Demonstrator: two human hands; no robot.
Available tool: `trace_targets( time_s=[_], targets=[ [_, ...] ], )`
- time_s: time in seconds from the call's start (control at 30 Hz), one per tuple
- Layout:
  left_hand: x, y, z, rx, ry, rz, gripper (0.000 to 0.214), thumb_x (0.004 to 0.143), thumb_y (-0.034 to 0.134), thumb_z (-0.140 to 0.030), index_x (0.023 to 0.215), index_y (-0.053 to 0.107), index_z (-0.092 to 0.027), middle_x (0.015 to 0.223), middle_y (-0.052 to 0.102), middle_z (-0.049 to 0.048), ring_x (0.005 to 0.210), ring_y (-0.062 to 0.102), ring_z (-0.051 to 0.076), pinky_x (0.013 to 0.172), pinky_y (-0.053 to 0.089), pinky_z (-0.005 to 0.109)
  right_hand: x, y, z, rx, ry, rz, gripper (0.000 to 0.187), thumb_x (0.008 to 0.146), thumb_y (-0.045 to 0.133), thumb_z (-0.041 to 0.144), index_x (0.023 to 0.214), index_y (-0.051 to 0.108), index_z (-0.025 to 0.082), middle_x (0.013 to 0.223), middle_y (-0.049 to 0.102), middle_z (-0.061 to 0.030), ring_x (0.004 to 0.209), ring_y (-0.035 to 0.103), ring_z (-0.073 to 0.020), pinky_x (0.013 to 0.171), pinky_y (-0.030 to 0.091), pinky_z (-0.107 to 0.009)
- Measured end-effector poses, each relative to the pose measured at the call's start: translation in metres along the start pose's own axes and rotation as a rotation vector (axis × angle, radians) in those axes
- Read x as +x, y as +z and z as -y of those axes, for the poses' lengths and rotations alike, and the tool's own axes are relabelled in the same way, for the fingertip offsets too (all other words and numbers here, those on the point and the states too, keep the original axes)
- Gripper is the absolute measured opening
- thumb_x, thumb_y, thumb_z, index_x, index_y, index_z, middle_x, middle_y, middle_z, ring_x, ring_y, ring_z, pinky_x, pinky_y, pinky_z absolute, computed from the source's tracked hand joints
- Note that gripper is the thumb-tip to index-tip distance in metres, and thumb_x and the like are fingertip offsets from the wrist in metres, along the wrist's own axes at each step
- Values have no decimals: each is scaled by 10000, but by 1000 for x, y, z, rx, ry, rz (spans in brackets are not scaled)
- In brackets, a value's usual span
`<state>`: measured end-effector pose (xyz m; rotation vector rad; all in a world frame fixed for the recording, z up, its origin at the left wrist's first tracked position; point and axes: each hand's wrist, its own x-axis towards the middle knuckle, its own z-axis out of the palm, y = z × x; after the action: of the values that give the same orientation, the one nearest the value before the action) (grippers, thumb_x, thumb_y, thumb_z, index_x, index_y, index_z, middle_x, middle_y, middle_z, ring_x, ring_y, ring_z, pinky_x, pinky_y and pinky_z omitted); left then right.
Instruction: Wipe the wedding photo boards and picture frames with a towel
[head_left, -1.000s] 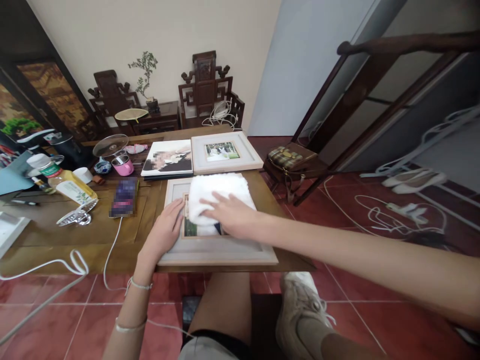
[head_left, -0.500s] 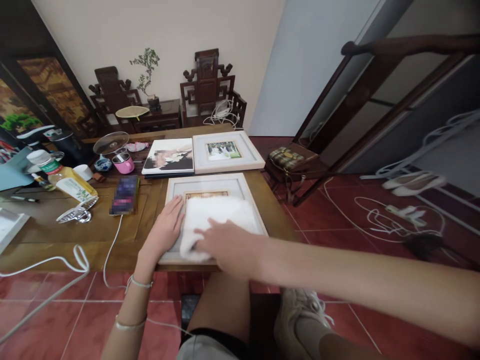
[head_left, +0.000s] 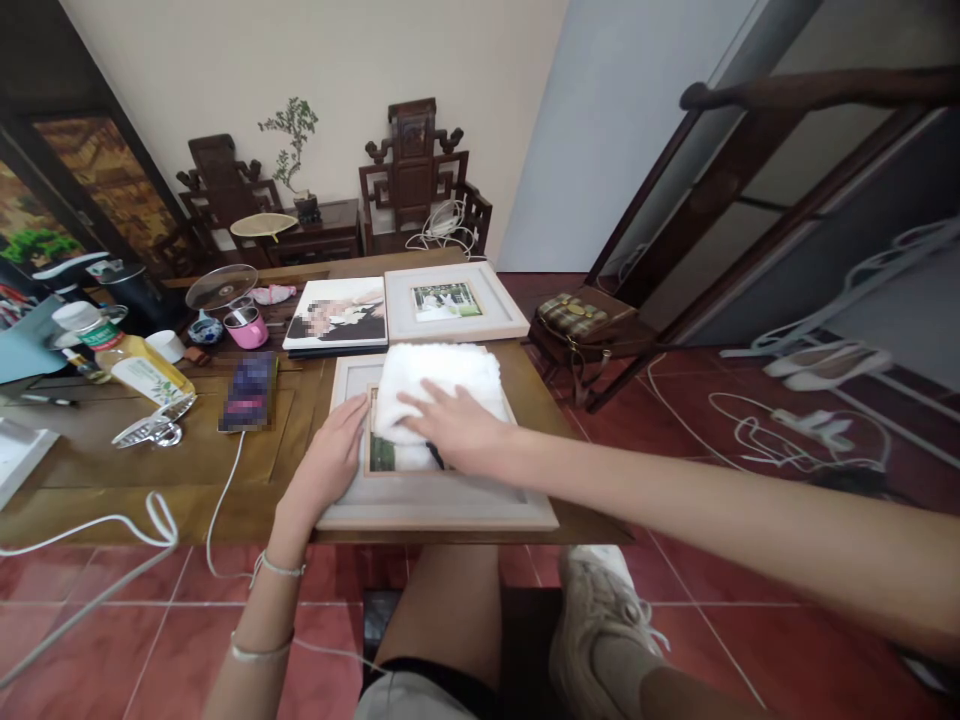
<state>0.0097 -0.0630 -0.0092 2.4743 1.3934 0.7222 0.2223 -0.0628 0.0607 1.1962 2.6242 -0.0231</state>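
Note:
A light-wood picture frame (head_left: 450,513) lies flat at the table's near edge, its photo partly covered. Spread over its upper part is a folded white towel (head_left: 450,365). My right hand (head_left: 457,425) presses down on the towel with the fingers apart; its thumb is hard to make out. My left hand (head_left: 337,445) rests flat along the frame's left side, fingers stretched out.
Behind lie a second framed photo (head_left: 495,295) and a photo album (head_left: 337,312). To the left are a phone (head_left: 249,392) on a cable, a clear hair clip (head_left: 155,422), a bottle (head_left: 139,360) and a pink cup (head_left: 246,328). A bag (head_left: 574,315) sits at right.
My right hand and the towel have moved away from me, up the frame, uncovering its near border and the photo's lower left part. My left hand stays in place.

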Motion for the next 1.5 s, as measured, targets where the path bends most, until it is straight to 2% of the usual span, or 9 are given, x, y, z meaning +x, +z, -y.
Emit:
trace_targets(
  time_s=[0.2, 0.37, 0.5, 0.63, 0.83, 1.0, 1.1, 1.23, 1.5],
  targets=[
    [0, 0, -3, -72, -29, -27, 461, 1002, 299, -316, 1391, 449, -120, 1478, 434, 148, 1385, 381, 215, 1171, 287, 425, 25, 9, -21, -101, 52, -74, 689, 786, 544, 2, 1429, 435, 226, 1595, 176, -88, 1418, 146, -446, 1011, 323, -688],
    [-4, -6, -8, -182, -59, -128, 530, 1007, 265, -429, 1447, 371, -154, 1534, 354, 126, 1422, 318, 210, 1186, 239, 413, 23, -3, 7, -79, -177, 2, 637, 796, 560, 42, 1391, 475, 250, 1585, 221, -72, 1418, 169, -429, 986, 359, -694],
    [-6, -8, -8, -223, -66, -164, 580, 1002, 199, -481, 1468, 346, -168, 1542, 345, 107, 1431, 300, 212, 1185, 233, 413, 7, -9, 29, -32, -375, -30, 487, 827, 493, 62, 1283, 576, 209, 1539, 335, -87, 1377, 277, -426, 916, 439, -669],
    [-5, -8, -9, -192, -133, -147, 573, 1002, 221, -450, 1453, 370, -129, 1513, 389, 130, 1403, 356, 223, 1175, 261, 422, -16, -16, 42, 24, -437, 28, 438, 825, 503, 69, 1227, 611, 204, 1480, 433, -83, 1338, 354, -397, 910, 458, -641],
    [1, -7, -12, -140, -130, -49, 460, 987, 340, -366, 1336, 526, -130, 1423, 514, 127, 1331, 466, 228, 1150, 324, 417, -47, -48, 49, 96, -270, 236, 406, 783, 579, 30, 1161, 650, 159, 1305, 578, -158, 1197, 516, -375, 870, 506, -532],
    [2, -3, -8, -102, -73, -56, 411, 973, 393, -301, 1290, 572, -110, 1381, 554, 139, 1312, 486, 224, 1142, 348, 416, -39, -63, 30, 40, 0, 379, 279, 817, 544, 21, 1042, 697, 84, 1032, 683, -186, 992, 650, -325, 786, 521, -417],
    [1, -1, -6, -86, -62, -49, 398, 971, 392, -279, 1273, 585, -106, 1365, 568, 146, 1311, 488, 230, 1138, 355, 429, -20, -50, 4, 7, 133, 268, 312, 834, 507, 27, 1086, 682, 88, 1044, 673, -194, 997, 648, -319, 757, 512, -387],
    [2, 1, -4, -78, -55, -57, 389, 970, 394, -272, 1278, 578, -120, 1364, 568, 144, 1310, 488, 237, 1133, 357, 448, 6, -28, -21, -21, 135, -13, 370, 843, 491, 39, 1173, 641, 113, 1171, 631, -196, 1162, 545, -319, 802, 501, -363],
    [5, -3, -9, -43, -31, -50, 331, 968, 388, -242, 1205, 609, -176, 1257, 625, 116, 1216, 550, 252, 1065, 423, 443, 55, -26, -2, -33, -107, -229, 444, 847, 479, 51, 1269, 558, 165, 1448, 456, -132, 1347, 332, -323, 948, 437, -508]
  ],
)
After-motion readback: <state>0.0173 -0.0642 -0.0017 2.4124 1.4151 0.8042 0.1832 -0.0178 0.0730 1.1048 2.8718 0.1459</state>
